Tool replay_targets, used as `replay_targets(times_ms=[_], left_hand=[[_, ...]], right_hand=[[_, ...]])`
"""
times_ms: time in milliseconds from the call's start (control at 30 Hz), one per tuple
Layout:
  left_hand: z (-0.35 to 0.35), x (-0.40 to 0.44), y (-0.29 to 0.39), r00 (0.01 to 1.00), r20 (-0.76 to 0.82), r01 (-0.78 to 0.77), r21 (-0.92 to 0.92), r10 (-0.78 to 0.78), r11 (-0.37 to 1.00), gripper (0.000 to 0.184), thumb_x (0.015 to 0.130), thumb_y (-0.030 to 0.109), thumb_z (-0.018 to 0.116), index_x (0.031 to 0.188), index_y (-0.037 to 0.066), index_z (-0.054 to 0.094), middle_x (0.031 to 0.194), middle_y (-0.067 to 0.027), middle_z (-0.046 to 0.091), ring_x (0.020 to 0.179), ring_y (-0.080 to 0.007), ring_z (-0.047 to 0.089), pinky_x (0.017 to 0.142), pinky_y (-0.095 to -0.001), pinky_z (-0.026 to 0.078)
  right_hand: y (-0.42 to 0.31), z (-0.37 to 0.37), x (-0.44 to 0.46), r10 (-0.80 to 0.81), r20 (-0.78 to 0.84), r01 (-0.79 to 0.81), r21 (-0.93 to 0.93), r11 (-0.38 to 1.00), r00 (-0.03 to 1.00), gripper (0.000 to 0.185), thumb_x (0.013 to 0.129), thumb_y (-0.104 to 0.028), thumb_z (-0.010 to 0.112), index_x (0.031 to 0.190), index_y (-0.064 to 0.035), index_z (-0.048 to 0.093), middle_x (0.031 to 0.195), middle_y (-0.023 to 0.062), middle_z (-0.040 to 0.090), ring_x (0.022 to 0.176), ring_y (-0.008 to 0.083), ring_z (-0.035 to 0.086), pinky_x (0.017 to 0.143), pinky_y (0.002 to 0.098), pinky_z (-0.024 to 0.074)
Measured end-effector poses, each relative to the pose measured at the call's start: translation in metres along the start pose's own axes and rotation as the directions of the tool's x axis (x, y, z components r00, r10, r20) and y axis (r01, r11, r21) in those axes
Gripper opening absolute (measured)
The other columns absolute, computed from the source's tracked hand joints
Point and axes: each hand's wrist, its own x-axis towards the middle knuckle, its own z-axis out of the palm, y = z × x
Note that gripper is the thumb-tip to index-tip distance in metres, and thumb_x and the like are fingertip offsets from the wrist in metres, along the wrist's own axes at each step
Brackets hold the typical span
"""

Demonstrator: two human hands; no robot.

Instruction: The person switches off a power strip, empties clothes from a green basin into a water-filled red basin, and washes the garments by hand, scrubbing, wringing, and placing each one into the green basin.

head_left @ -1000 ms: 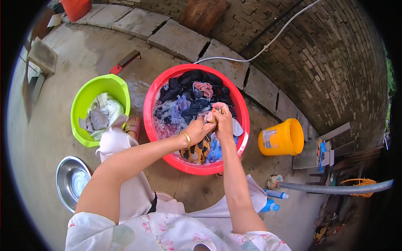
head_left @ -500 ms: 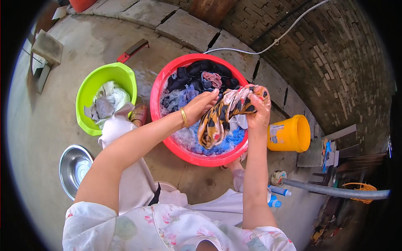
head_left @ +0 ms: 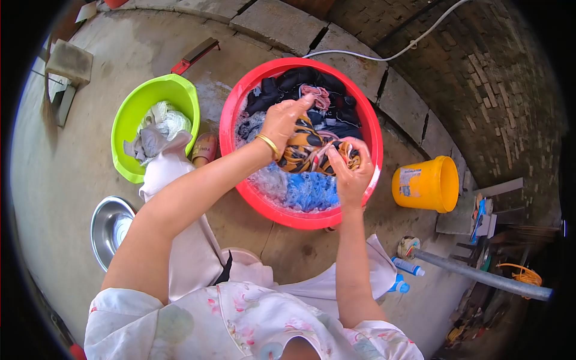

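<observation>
A wet leopard-print cloth in orange, black and pink stretches bunched between my two hands over a red tub. My left hand, with a gold bangle at its wrist, is closed on the cloth's left end. Around the right end, my right hand is closed with fingers and thumb. Dark clothes and a pink cloth lie at the tub's far side. A blue cloth sits in suds at the near side. My left fingers are partly hidden behind the hand.
Left of the tub stands a green basin holding grey and white laundry. A metal bowl sits nearer. On the right are a yellow bucket, blue bottles and a grey pole. A white hose runs behind.
The leopard-print cloth, earlier draped and hanging lower between my hands, is now bunched more tightly. My right hand has moved down and left, and the left hand up. The view has shifted slightly.
</observation>
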Motion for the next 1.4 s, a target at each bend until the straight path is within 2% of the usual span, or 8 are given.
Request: replay_targets(times_ms=[233,567,700,800,900,1133,1300,1400], left_hand=[[0.026,-0.02,-0.024,0.851,0.294,-0.524,0.414,0.436,0.744,0.033,0.08,0.022,0.065,0.058,0.003,0.049,0.057,0.001,0.044,0.052,-0.0072,0.039,0.048,-0.0249,0.034],[0.037,-0.047,-0.036,0.38,0.795,-0.925,0.314,0.473,0.215,0.02,0.07,0.022,0.061,0.058,0.008,0.054,0.065,-0.0081,0.052,0.058,-0.0286,0.056,0.051,-0.0423,0.041],[0.021,-0.027,-0.054,0.461,0.755,-0.886,0.417,0.466,0.201,0.02,0.074,0.024,0.058,0.063,0.008,0.054,0.067,-0.0087,0.053,0.062,-0.0304,0.057,0.053,-0.0433,0.043],[0.002,-0.012,-0.043,0.899,0.358,-0.424,0.857,0.251,0.295,0.037,0.08,0.035,0.056,0.098,0.003,0.051,0.087,-0.0191,0.054,0.073,-0.0368,0.057,0.064,-0.0438,0.043],[-0.021,-0.023,-0.019,0.718,0.55,-0.558,0.821,0.425,-0.121,0.044,0.078,0.034,0.061,0.107,0.002,0.049,0.097,-0.0212,0.053,0.086,-0.0368,0.056,0.072,-0.0459,0.039],[-0.036,-0.062,-0.048,0.479,0.522,-0.792,0.603,-0.706,-0.092,0.036,0.074,0.023,0.062,0.104,0.005,0.057,0.095,-0.0144,0.063,0.091,-0.0312,0.061,0.078,-0.0457,0.043],[-0.048,-0.063,-0.057,0.506,0.478,-0.811,0.547,-0.718,-0.207,0.034,0.074,0.022,0.062,0.104,0.007,0.059,0.098,-0.0132,0.064,0.092,-0.0287,0.061,0.081,-0.0475,0.042],[-0.056,-0.061,-0.047,0.576,0.463,-0.779,0.559,-0.674,-0.283,0.031,0.074,0.022,0.061,0.101,0.008,0.061,0.102,-0.0128,0.062,0.095,-0.0278,0.06,0.081,-0.0474,0.04]], right_hand=[[0.086,0.035,-0.03,0.701,0.213,-0.524,0.81,0.262,0.68,0.02,0.084,-0.022,0.057,0.097,-0.0069,0.056,0.089,0.0049,0.059,0.081,0.0153,0.061,0.07,0.0325,0.0506],[0.115,0.012,-0.028,0.583,0.381,-0.657,0.649,0.384,0.717,0.021,0.08,-0.017,0.059,0.097,-0.0047,0.058,0.088,0.0067,0.061,0.077,0.0171,0.062,0.067,0.0312,0.0508],[0.13,0.001,-0.008,0.489,0.494,-0.692,0.576,0.435,0.719,0.023,0.079,-0.013,0.06,0.099,-0.0024,0.059,0.088,0.0079,0.062,0.076,0.0179,0.062,0.065,0.031,0.051],[0.121,-0.025,0.064,0.702,0.322,-0.753,0.057,0.655,0.635,0.015,0.075,-0.016,0.062,0.085,-0.0066,0.056,0.081,0.0048,0.06,0.069,0.017,0.06,0.064,0.0301,0.0493],[0.113,-0.036,0.11,0.703,0.222,-0.727,0.363,0.583,0.675,0.015,0.074,-0.009,0.065,0.085,-0.0037,0.056,0.082,0.0077,0.06,0.069,0.0189,0.061,0.063,0.0319,0.0501],[0.07,0.106,0.117,0.54,0.174,-0.564,0.36,0.744,0.824,0.03,0.065,-0.007,0.075,0.089,-0.0037,0.057,0.084,0.005,0.058,0.076,0.0178,0.057,0.07,0.0316,0.0466],[0.012,0.22,0.096,0.462,0.557,-0.723,0.508,0.469,0.69,0.05,0.071,-0.022,0.074,0.109,-0.0004,0.051,0.097,0.0116,0.058,0.089,0.0221,0.057,0.078,0.037,0.046],[0.027,0.251,0.094,0.293,0.758,-0.652,0.222,0.724,0.583,0.065,0.079,-0.045,0.063,0.126,-0.0064,0.04,0.117,0.0104,0.052,0.105,0.0255,0.051,0.083,0.047,0.0423]])
